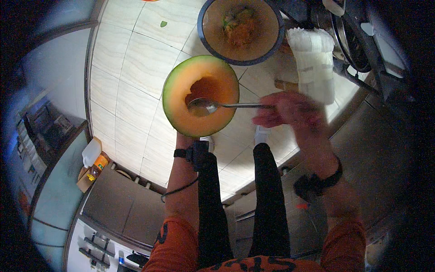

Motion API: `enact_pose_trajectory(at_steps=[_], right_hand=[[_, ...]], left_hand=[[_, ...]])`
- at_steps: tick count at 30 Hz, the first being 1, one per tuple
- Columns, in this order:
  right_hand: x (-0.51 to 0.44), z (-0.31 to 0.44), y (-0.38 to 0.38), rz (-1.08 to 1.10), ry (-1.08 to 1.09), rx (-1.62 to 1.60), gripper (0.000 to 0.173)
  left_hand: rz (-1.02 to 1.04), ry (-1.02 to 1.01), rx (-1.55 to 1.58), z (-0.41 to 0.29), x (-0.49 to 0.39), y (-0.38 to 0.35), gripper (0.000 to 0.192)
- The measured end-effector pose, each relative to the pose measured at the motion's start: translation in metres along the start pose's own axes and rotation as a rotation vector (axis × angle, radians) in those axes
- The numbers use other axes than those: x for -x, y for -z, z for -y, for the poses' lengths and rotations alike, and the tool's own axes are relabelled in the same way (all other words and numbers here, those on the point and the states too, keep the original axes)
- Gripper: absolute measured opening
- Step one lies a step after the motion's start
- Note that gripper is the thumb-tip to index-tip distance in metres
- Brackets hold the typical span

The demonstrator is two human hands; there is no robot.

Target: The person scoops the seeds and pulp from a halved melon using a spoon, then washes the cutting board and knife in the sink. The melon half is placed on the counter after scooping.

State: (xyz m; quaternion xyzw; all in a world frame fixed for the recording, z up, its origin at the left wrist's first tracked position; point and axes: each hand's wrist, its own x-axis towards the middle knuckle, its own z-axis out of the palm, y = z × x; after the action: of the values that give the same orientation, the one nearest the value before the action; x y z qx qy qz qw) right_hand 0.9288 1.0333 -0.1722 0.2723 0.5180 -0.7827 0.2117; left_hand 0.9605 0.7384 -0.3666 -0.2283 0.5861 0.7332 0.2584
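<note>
A halved orange-fleshed melon [221, 83] with a green rind is held over the floor, its cut face towards me and a dark hollow in the middle. My left hand supports it from below; the melon hides the fingers, and only the forearm and strapped wrist show. My right hand [289, 107], slightly blurred, grips the handle of a metal spoon [204, 106]. The spoon's bowl lies at the lower edge of the hollow. Just beyond the melon stands a round, blue-rimmed bin [210, 46] with orange and greenish scraps [241, 30] inside.
A white plastic-wrapped bundle [312, 64] is right of the bin, near a dark rack with a pan [351, 44]. A green scrap [163, 24] lies on the tiled floor [136, 74]. A white jug [91, 152] and an orange-labelled bottle [101, 161] stand beside cabinets [129, 204] at left.
</note>
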Motion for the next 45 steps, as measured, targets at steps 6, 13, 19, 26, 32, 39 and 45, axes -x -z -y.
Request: enact_pose_trajectory(at_steps=[6,13,19,26,32,39,45], right_hand=[[-0.046,0.005,0.075,-0.192,0.174,-0.127,0.043],[-0.035,-0.037,0.087,-0.35,0.19,0.063,0.041],[0.039,-0.012,0.055,-0.391,0.253,-0.113,0.04],[0.131,0.039,0.018,-0.433,0.204,-0.3,0.044],[0.206,0.09,-0.033,-0.197,0.271,-0.478,0.037],[0.252,0.175,-0.088,0.122,0.333,0.018,0.03],[0.238,0.222,-0.116,0.409,0.42,0.437,0.027]], left_hand=[[-0.031,-0.012,0.001,-0.007,0.004,0.008,0.046],[-0.1,0.03,0.024,-0.017,0.035,0.02,0.046],[-0.105,0.017,0.107,-0.038,0.068,0.018,0.047],[-0.066,-0.017,0.208,-0.088,0.115,0.004,0.047],[-0.007,-0.044,0.363,-0.147,0.179,-0.019,0.047],[0.18,-0.118,0.833,-0.251,0.218,-0.076,0.047],[-0.012,-0.117,0.886,-0.291,0.221,-0.1,0.045]])
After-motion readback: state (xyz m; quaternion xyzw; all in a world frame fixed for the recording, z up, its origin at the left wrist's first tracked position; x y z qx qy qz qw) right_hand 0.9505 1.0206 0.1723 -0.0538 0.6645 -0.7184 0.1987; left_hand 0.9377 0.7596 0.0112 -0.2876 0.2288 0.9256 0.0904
